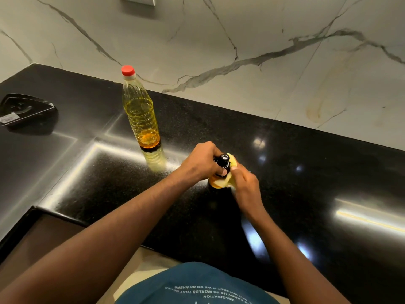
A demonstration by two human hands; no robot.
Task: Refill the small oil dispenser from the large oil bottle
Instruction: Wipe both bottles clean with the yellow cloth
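The large oil bottle [141, 113] stands upright on the black counter [306, 172], red cap on, yellow oil filling most of it. To its right and nearer to me stands the small oil dispenser [221, 170], with a black top and amber oil showing at its base. My left hand [200, 161] grips the dispenser around its black top. My right hand [244, 185] presses a yellow cloth [232, 165] against the dispenser's right side. The hands and cloth hide most of the dispenser's body.
A dark triangular holder [26, 109] lies at the counter's far left. A marble wall [241, 40] rises behind the counter. The counter's front edge steps down at the lower left to a brown surface [43, 238].
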